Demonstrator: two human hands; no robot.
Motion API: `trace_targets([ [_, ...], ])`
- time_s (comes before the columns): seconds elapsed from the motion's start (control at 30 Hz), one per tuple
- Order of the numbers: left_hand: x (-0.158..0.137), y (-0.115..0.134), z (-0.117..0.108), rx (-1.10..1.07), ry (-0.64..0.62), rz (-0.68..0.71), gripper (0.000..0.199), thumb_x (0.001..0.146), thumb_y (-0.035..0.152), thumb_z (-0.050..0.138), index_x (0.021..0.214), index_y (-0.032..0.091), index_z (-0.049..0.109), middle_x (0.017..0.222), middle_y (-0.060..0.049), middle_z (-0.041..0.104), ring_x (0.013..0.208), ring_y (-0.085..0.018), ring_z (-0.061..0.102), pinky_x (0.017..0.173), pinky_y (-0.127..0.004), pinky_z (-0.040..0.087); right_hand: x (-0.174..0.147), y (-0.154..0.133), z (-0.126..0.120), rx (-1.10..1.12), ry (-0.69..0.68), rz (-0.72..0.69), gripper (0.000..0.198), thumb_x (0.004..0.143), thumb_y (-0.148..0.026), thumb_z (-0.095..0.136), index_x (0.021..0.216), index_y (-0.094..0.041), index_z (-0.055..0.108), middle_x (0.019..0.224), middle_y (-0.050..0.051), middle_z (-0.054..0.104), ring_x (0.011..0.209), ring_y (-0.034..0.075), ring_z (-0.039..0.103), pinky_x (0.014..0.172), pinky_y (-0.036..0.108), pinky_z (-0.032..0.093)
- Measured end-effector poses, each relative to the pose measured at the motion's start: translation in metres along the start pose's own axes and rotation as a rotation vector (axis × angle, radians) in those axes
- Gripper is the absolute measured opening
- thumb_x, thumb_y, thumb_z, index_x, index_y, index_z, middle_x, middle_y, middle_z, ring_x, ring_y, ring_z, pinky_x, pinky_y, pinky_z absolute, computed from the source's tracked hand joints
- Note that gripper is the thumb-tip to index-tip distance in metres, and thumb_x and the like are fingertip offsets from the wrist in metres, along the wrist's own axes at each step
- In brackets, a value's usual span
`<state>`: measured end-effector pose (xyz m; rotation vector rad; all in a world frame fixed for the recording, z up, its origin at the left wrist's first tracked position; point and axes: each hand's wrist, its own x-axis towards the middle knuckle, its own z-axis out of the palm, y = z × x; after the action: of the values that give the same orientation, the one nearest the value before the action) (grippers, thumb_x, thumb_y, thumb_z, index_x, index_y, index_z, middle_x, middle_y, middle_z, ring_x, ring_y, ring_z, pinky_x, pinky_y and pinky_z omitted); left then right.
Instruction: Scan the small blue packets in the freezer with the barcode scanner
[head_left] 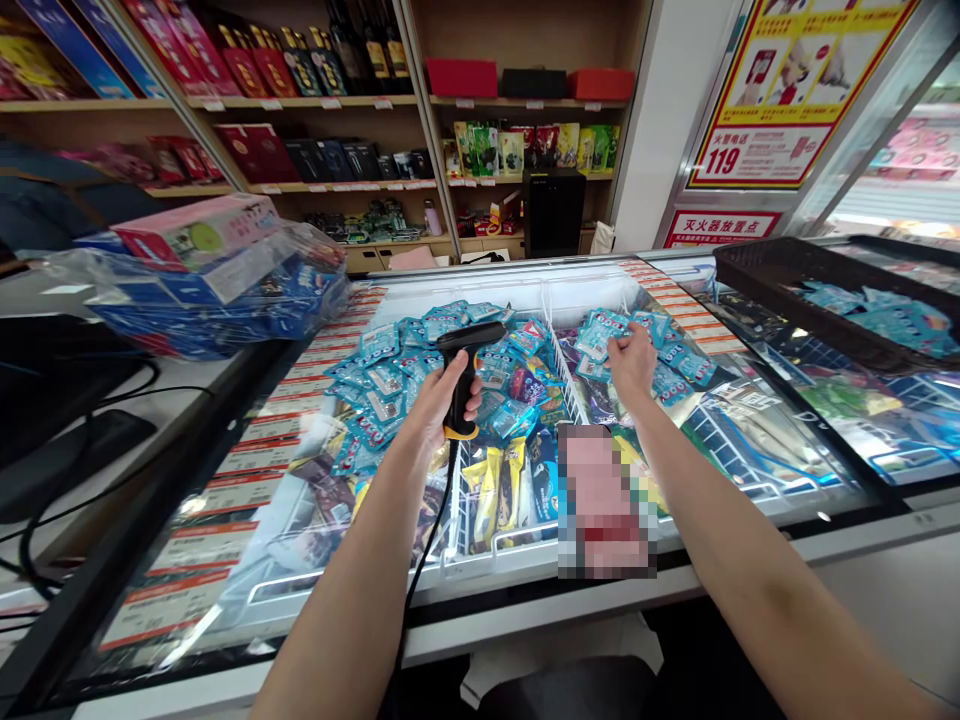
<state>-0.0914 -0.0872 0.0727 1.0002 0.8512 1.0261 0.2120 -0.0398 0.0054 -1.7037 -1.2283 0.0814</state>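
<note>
In the head view my left hand (442, 405) is wrapped round the grip of a black barcode scanner (461, 385), its cable hanging down toward the freezer's front edge. A heap of small blue packets (382, 410) lies on and around the glass below and left of it. To the right, my right hand (632, 362) has its fingers pinched at a blue packet (600, 330) among several similar packets (679, 365). The fingertips partly cover where they grip it. Under both hands is a chest freezer with a white wire divider (566, 365) and yellow-wrapped packs (501, 485).
A blurred-out phone-shaped item (600, 500) lies at the freezer's front edge. A dark basket (840, 295) with blue packets rests at right. Plastic-wrapped boxes (225, 275) and black cables (45, 520) are at left. Stocked shelves (300, 100) stand behind.
</note>
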Motion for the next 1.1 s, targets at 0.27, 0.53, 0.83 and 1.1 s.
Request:
trace_targets([
  [0.27, 0.001, 0.004, -0.014, 0.008, 0.071, 0.040, 0.045, 0.077, 0.059, 0.066, 0.089, 0.017, 0.054, 0.064, 0.003, 0.050, 0.044, -0.005, 0.044, 0.036, -0.017, 0.032, -0.010, -0.016, -0.012, -0.323, 0.011, -0.281, 0.044, 0.093, -0.042, 0.049, 0.128, -0.019, 0.060, 0.131, 0.017, 0.049, 0.119, 0.033, 0.046, 0.096, 0.047, 0.039],
  [0.53, 0.002, 0.003, -0.021, -0.012, 0.064, 0.066, 0.046, 0.077, 0.060, 0.065, 0.095, 0.019, 0.053, 0.065, 0.004, 0.049, 0.045, -0.005, 0.043, 0.037, -0.016, 0.032, -0.013, -0.011, -0.006, -0.466, -0.178, -0.394, 0.023, 0.088, -0.038, 0.060, 0.097, -0.024, 0.076, 0.128, 0.009, 0.058, 0.120, 0.034, 0.041, 0.098, 0.052, 0.032],
  [0.83, 0.006, 0.000, -0.028, -0.013, 0.105, 0.069, 0.048, 0.076, 0.060, 0.066, 0.094, 0.018, 0.052, 0.064, 0.004, 0.050, 0.044, -0.005, 0.044, 0.037, -0.016, 0.032, -0.014, -0.022, 0.003, -0.389, -0.169, -0.417, 0.029, 0.092, -0.033, 0.051, 0.109, -0.020, 0.072, 0.126, 0.011, 0.062, 0.120, 0.034, 0.045, 0.099, 0.051, 0.031],
  [1.1, 0.008, -0.002, -0.030, -0.025, 0.113, 0.071, 0.048, 0.076, 0.060, 0.066, 0.097, 0.018, 0.054, 0.064, 0.003, 0.050, 0.045, -0.005, 0.044, 0.038, -0.017, 0.033, -0.016, -0.068, 0.038, -0.212, -0.622, -0.579, 0.050, 0.095, -0.052, 0.044, 0.125, -0.016, 0.064, 0.125, 0.012, 0.064, 0.117, 0.028, 0.055, 0.102, 0.040, 0.039],
])
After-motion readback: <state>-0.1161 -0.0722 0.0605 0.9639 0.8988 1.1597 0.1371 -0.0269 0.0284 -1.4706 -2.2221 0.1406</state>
